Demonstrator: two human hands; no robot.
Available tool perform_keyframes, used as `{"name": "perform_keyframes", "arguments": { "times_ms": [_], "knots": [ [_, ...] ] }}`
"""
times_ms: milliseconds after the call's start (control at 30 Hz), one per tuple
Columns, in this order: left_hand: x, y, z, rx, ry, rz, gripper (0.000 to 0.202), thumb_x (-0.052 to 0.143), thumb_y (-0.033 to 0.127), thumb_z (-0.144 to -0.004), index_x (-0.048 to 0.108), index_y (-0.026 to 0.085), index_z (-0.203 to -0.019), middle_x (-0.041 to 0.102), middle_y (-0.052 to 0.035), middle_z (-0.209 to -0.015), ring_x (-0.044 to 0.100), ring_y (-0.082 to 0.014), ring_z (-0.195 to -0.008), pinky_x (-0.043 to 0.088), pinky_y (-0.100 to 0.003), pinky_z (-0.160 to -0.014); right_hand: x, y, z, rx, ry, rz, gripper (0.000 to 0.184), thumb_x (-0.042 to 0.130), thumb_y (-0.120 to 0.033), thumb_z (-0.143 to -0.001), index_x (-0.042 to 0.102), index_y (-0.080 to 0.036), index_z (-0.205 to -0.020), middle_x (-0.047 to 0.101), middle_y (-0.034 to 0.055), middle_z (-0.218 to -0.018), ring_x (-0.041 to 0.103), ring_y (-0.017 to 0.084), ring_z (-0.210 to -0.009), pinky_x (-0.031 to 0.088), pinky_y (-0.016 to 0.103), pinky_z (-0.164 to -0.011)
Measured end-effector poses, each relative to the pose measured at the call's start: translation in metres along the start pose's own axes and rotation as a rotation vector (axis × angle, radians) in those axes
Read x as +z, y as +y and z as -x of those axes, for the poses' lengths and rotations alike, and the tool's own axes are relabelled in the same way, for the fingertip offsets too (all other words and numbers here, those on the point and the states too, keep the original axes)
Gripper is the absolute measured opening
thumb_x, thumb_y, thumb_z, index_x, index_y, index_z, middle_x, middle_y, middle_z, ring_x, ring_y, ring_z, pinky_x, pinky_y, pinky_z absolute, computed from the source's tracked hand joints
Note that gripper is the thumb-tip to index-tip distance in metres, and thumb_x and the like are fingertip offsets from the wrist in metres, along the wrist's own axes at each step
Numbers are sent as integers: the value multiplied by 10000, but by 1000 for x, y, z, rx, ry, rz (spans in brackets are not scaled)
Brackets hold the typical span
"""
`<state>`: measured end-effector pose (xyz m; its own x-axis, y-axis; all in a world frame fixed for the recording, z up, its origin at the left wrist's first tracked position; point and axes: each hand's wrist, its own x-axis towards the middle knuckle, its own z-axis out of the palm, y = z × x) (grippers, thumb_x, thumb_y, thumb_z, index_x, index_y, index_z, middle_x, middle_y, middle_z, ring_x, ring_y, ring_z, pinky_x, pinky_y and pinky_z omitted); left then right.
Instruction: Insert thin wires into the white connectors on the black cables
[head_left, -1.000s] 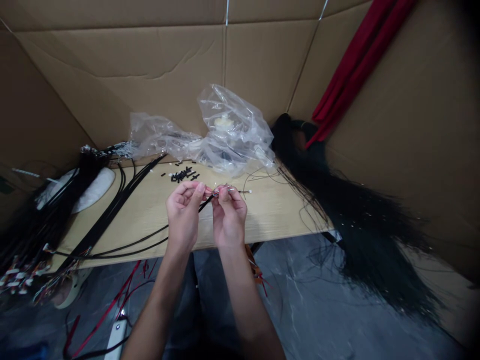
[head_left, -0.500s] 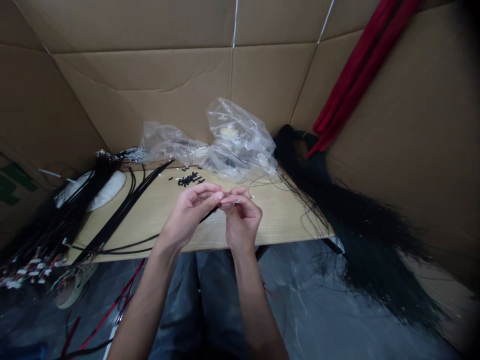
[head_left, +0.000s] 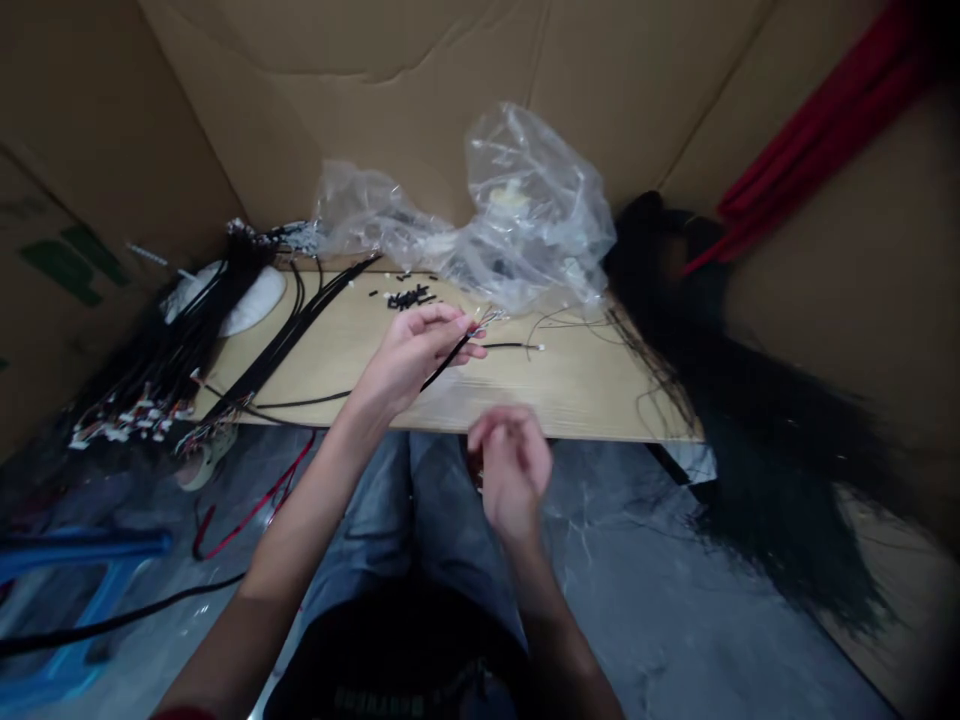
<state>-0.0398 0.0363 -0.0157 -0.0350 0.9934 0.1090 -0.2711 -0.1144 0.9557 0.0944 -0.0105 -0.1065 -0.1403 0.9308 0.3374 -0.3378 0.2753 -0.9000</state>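
Note:
My left hand [head_left: 420, 352] pinches a black cable [head_left: 445, 364] near its end, over the middle of the table. Thin coloured wires [head_left: 489, 318] fan out from that cable end, past the fingertips. Just right of the fingers lies another black cable end [head_left: 511, 346] with a small white tip. My right hand [head_left: 513, 455] is apart from the cable, lower and nearer my lap, at the table's front edge. Its fingers are curled and smeared by motion, so whether anything is in them does not show.
Short black tube pieces [head_left: 409, 297] lie scattered behind my left hand. Clear plastic bags [head_left: 536, 230] stand against the cardboard wall [head_left: 420, 120]. Bundled black cables with white connectors [head_left: 150, 405] hang off the left. Black strands [head_left: 757, 430] drape over the right edge. A blue stool [head_left: 97, 575] stands lower left.
My right hand has left the cable end and dropped toward my lap. My left hand keeps its hold, and the wires now show spread out. The view has tilted downward.

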Motion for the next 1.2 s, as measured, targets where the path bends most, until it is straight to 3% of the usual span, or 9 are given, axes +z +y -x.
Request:
{"name": "perform_keyframes", "arguments": {
  "times_ms": [67,133,233,467,633,767,1000,1100,1200],
  "knots": [
    [-1,4,0,-25,30,38,115,620,192,-918,624,106,-842,661,1,-776,637,-102,-660,549,-242,-618,-11,24,33,148,-305,161,294,564,-426,-944,608,-142,-885,588,-16,-746,568,106,-650,497,261,-623],
    [1,8,1,-36,43,74,141,596,131,-918,621,110,-781,662,9,-715,644,-95,-616,535,-224,-601,-15,54,53,272,-534,337,259,618,-389,-921,633,-131,-931,644,9,-841,618,121,-718,544,297,-685],
    [8,12,3,-49,29,113,225,571,71,-911,623,120,-697,667,-1,-663,657,-83,-562,510,-194,-584,-13,96,58,412,-656,592,250,591,-351,-942,629,-149,-1085,653,72,-1093,645,180,-952,558,380,-842],
    [12,9,5,-84,-17,51,120,655,144,-886,624,101,-778,665,5,-726,635,-88,-606,544,-218,-584,10,146,50,469,-773,846,356,603,-344,-933,574,-161,-1237,583,103,-1285,597,248,-1133,522,479,-951],
    [1,1,5,-78,-77,13,146,626,256,-922,632,109,-923,656,-15,-845,634,-112,-700,561,-263,-643,27,156,58,354,-684,833,338,597,-342,-938,581,-160,-1223,602,98,-1249,614,234,-1096,535,463,-930],
    [-11,-3,-1,-89,-123,22,153,624,262,-922,628,112,-951,650,-22,-873,632,-118,-725,562,-270,-653,26,172,65,250,-623,881,277,603,-325,-937,608,-196,-1182,611,85,-1239,613,223,-1106,533,429,-936],
    [-23,-10,-15,-89,-46,77,124,630,227,-916,617,107,-892,632,0,-806,608,-94,-655,539,-229,-591,18,212,69,288,-852,1260,320,615,-300,-928,594,-154,-1213,594,100,-1284,587,257,-1172,505,504,-986],
    [-22,-13,-17,-92,-16,100,104,645,195,-899,621,103,-857,643,4,-778,612,-88,-635,536,-215,-575,17,216,66,281,-937,1336,301,626,-283,-921,608,-152,-1191,594,100,-1293,572,264,-1203,485,520,-1012],
    [-20,-12,-18,-96,15,114,177,774,222,-778,641,106,-800,658,8,-722,620,-84,-598,526,-183,-555,15,209,63,240,-973,1331,268,627,-275,-920,625,-144,-1153,612,98,-1266,579,261,-1198,483,523,-1015]
  ]
}}
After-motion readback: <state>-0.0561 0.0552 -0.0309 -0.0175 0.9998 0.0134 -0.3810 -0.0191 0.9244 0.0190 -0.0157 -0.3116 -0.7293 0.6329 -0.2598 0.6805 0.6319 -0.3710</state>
